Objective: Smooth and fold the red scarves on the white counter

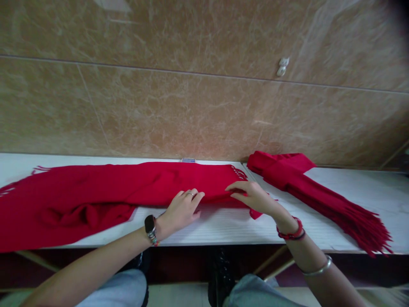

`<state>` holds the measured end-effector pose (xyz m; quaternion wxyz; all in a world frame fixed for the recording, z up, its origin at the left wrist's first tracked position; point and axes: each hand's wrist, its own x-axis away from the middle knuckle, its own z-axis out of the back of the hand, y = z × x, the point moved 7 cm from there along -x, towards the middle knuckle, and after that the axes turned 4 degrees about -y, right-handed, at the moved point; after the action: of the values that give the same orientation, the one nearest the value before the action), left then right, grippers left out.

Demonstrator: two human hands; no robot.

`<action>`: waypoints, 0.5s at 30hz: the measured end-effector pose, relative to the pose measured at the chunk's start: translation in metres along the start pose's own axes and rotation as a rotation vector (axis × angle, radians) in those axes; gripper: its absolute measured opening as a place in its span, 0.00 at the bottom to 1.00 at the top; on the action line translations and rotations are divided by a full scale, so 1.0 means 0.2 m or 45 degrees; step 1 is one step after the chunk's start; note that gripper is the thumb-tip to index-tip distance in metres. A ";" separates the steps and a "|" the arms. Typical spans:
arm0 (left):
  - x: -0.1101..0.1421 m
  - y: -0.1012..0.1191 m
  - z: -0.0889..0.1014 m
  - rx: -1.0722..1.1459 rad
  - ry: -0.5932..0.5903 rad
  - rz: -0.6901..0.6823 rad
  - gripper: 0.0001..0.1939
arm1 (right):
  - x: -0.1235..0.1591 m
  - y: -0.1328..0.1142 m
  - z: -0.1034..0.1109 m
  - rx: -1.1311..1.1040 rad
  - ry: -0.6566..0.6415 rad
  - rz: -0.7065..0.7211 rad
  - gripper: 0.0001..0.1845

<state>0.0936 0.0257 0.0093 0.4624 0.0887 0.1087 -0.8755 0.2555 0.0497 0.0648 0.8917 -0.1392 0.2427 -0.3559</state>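
A long red scarf (179, 181) with fringed ends lies along the white bench. Its right part is spread into a fairly smooth band, while the left part is wider and bunched in folds. My left hand (182, 211), wearing a ring and a watch, rests at the scarf's near edge with fingers loosely stretched out. Beside the right fringed end is my right hand (254, 198), thumb and fingers apart over the cloth near that edge. Neither hand visibly grips the fabric. A small red piece hangs below my right hand.
A second red scarf (306, 187), folded and fringed, lies to the right on the white bench (204, 232). Behind stands a tan marbled wall (179, 106) with a small white fitting (283, 67). A small flat object (188, 160) lies at the wall's foot.
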 end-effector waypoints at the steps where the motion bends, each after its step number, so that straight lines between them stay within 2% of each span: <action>1: 0.01 0.01 0.00 -0.030 0.030 0.039 0.20 | 0.01 0.00 0.02 0.007 0.020 0.004 0.11; 6: 0.00 -0.02 0.06 -0.226 0.156 0.133 0.18 | 0.04 0.05 0.11 0.035 0.208 -0.018 0.10; 9: -0.02 -0.14 0.15 -0.321 0.240 0.224 0.18 | 0.06 0.11 0.18 0.030 0.398 -0.097 0.10; 12: 0.02 -0.24 0.21 -0.407 0.311 0.370 0.19 | 0.08 0.18 0.23 -0.030 0.532 -0.160 0.12; 15: 0.09 -0.21 0.19 -0.428 0.352 0.369 0.19 | 0.05 0.20 0.24 -0.075 0.549 -0.180 0.14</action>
<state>0.0469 0.0250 0.0464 0.5721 0.1443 0.3010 -0.7492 0.3097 0.0754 0.0848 0.7876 -0.1027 0.4275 -0.4317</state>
